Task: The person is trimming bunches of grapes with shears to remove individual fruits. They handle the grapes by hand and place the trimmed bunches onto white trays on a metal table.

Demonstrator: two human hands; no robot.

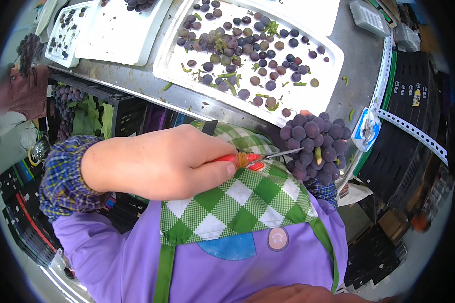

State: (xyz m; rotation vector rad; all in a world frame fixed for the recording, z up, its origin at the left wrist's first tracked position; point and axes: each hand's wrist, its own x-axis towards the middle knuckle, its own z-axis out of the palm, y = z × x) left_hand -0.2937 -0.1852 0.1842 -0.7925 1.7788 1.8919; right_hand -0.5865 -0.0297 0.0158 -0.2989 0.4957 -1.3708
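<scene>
My left hand (163,163) grips small scissors (246,158) by red handles with a tan band wound round them. Their narrow blades point right, and the tip overlaps a bunch of dark purple grapes (314,140); whether it touches a berry I cannot tell. A cut greenish-brown stem stub sticks out of the bunch near its middle. Behind the grapes, my right hand (305,112) supports the bunch and is mostly hidden, with a fingertip showing at the top edge. The bunch hangs in front of my green checked apron (239,212), beside the table's near edge.
A white tray (167,64) with loose grapes and stem bits lies on the metal table (136,81). Further white trays (110,34) stand at the left. Black crates (409,98) are stacked right; another crate (117,98) holds grapes and leaves. A person's sleeve (28,91) shows far left.
</scene>
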